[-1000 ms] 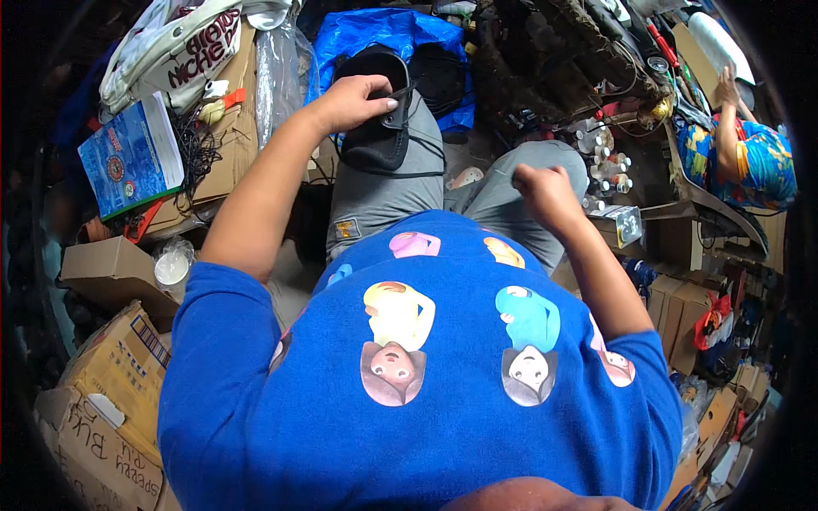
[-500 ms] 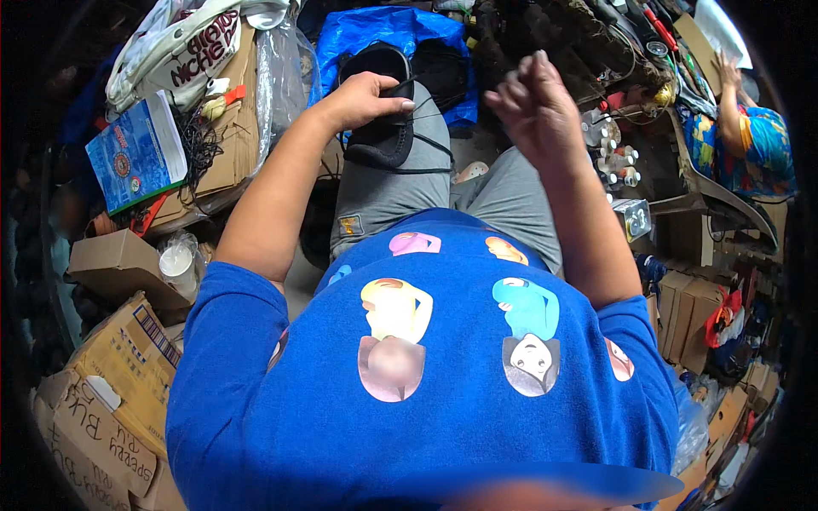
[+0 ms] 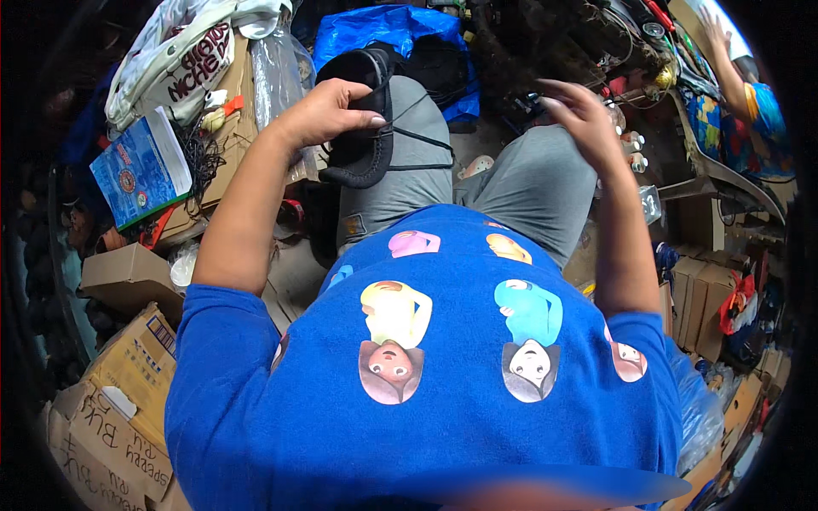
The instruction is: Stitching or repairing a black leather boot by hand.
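My left hand (image 3: 328,115) grips the edge of a black shoe (image 3: 362,162), thumb on top and fingers wrapped over its rim. The shoe rests against my left knee and thigh, and part of it is hidden under the hand. A black lace (image 3: 422,136) runs from it in loops across my grey trousers (image 3: 417,106). Above my right knee, my right hand (image 3: 584,123) is raised, its fingers stretched out and slightly blurred, with nothing visible in them. Behind the knee, another black item (image 3: 434,68) lies on a blue plastic sheet (image 3: 366,25).
To the left are a blue book (image 3: 141,166), a white bag (image 3: 187,64) and cardboard boxes (image 3: 128,277). Small bottles (image 3: 635,149) stand beyond my right knee. At the far right, another person's arm (image 3: 728,72) reaches over a pale sheet.
My left hand and the shoe have shifted left and slightly down. My right hand has moved right and down, and its curled fingers have straightened. My right knee has swung outward.
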### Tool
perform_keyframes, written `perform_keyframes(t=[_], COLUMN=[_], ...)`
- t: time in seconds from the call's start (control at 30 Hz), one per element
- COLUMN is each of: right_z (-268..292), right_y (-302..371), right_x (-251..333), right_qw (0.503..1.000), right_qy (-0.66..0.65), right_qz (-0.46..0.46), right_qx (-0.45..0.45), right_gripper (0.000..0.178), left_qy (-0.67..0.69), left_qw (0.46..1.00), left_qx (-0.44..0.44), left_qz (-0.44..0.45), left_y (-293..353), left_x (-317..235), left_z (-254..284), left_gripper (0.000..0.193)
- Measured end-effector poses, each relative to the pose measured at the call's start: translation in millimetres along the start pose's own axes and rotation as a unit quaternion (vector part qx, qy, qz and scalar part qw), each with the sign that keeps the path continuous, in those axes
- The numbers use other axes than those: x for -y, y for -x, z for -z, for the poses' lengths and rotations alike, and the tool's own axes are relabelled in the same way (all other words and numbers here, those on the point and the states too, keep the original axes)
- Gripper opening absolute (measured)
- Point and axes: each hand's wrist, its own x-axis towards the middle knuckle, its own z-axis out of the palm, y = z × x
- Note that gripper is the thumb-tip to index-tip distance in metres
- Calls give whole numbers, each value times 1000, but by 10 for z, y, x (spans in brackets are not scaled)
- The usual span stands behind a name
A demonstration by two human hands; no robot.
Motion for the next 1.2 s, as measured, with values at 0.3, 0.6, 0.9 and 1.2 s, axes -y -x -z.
perform_keyframes(t=[0.3, 0.6, 0.9, 1.2], right_z=[-1309, -1459, -940, -719], right_y=[-726, -173, 541, 7], right_x=[600, 605, 988, 891], right_qw=[977, 928, 951, 980], right_qy=[116, -345, 116, 91], right_qz=[170, -2, 244, 121], right_qx=[52, 141, 147, 130], right_gripper=[18, 39, 19, 27], left_qy=[111, 161, 195, 134], left_qw=[993, 969, 976, 986], left_qx=[-33, -181, -88, -78], left_qz=[-12, -51, -37, -67], left_y=[241, -490, -294, 66], left_x=[-245, 695, 281, -213], left_z=[-20, -198, -57, -49], left_gripper=[24, 23, 21, 20])
